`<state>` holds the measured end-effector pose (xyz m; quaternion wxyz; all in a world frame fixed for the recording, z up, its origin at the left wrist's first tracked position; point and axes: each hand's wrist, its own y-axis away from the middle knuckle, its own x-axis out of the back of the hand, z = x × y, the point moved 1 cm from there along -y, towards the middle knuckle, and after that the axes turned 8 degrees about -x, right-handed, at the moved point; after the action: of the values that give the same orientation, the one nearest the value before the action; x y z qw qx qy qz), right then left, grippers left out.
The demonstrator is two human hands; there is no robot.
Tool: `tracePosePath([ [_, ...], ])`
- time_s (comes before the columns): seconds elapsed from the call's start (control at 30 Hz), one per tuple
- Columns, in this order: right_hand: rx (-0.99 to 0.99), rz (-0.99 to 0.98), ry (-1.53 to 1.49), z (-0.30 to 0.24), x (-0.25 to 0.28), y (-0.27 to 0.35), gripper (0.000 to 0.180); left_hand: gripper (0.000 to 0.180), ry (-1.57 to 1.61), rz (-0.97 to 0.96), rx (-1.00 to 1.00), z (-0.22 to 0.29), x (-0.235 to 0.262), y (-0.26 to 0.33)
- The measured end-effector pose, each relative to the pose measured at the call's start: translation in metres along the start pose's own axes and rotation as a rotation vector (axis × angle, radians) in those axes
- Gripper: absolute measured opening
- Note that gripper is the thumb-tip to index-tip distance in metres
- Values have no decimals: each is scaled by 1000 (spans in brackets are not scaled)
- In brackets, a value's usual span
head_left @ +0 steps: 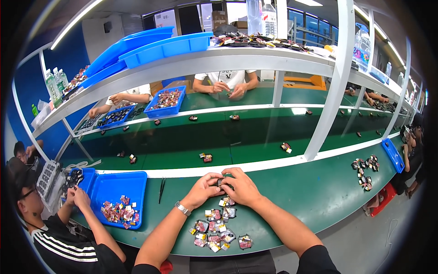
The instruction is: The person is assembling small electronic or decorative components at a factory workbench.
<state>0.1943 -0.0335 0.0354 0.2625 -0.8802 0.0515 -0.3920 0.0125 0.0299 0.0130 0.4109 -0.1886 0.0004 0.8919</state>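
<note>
My left hand (204,189), with a metal-banded watch on its wrist, and my right hand (242,186) meet over the green table. Between their fingertips they grip a small dark plastic casing (220,182), mostly hidden by the fingers. Just below the hands lies a loose group of small clear-and-black casings (214,227) with red circuit boards, white blocks and yellow pieces inside. One such casing (245,241) sits a little apart, close to the table's near edge. Left of my hands rest black tweezers (162,190), touched by neither hand.
A blue tray (142,192) holding red boards stands at left, beside a person (59,228) handling small parts. Beyond a white rail, a green belt (182,146) carries scattered casings. A white post (329,86) rises at right. More casings (363,171) lie far right.
</note>
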Motion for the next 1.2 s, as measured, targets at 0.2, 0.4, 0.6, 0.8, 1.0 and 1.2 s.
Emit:
tracePosePath([
  [0.2,-23,-39,-63,1,0,3,9,33,-6,-4,19,0,-1,-1],
  [0.4,-29,-12,-107,-2,0,5,7,29,-3,30,4,-3,0,-1],
  [0.6,-51,80,-86,-3,-10,7,9,28,73,28,3,-3,1,-1],
  [0.8,-83,119,-124,-3,-14,10,14,28,83,40,12,-4,3,-1],
  [1.0,-150,135,-186,2,-24,12,16,28,79,50,6,-5,3,-1],
  [1.2,-122,180,-227,-3,-26,7,17,26,76,64,-38,-4,2,0],
])
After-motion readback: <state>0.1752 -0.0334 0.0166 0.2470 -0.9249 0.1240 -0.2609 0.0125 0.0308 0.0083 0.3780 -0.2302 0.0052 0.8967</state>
